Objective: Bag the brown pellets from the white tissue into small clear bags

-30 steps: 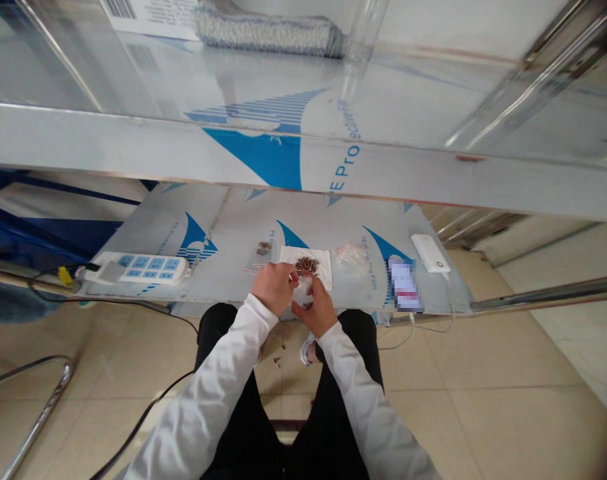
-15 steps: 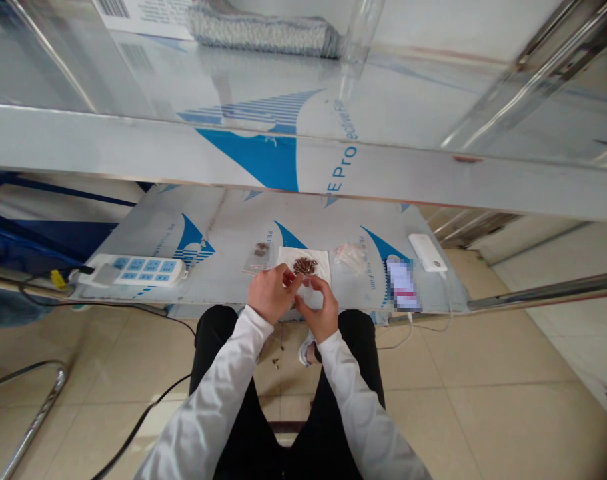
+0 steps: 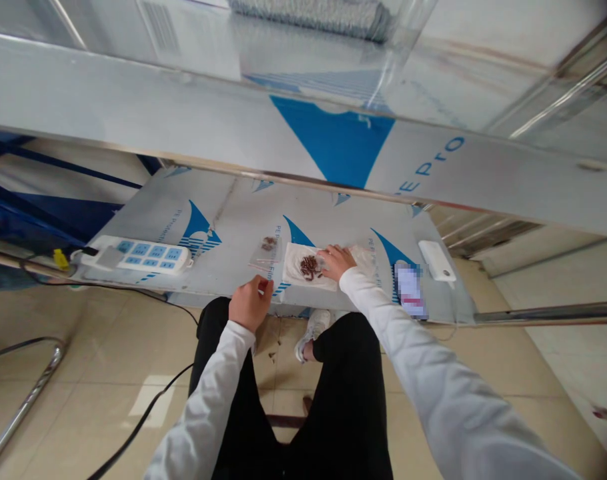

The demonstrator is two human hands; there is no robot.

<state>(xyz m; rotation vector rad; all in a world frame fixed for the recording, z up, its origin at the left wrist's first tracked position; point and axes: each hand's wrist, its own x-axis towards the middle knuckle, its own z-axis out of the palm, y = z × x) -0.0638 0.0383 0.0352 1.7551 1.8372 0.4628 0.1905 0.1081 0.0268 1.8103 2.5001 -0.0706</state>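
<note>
Brown bits (image 3: 311, 268): heaped on the white sheet (image 3: 293, 275), ahead of me.
Right hand (image 3: 337, 261): fingers bent down to the heap's right edge; I cannot tell whether they pinch any.
Left hand (image 3: 252, 300): curled at the shelf (image 3: 223, 267) edge, thumb near forefinger, grip unclear.
Small bag (image 3: 267, 249): just left of the sheet.
Clear bag (image 3: 366, 259): right, partly behind my right hand.
Phone (image 3: 409, 293): farther right.
Power strip (image 3: 138, 257): left.
Upper shelf (image 3: 183, 113): juts across, above.

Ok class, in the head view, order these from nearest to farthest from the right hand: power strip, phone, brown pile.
1. Brown pile, just left of the right hand.
2. Phone, toward the right.
3. Power strip, far left.
</note>
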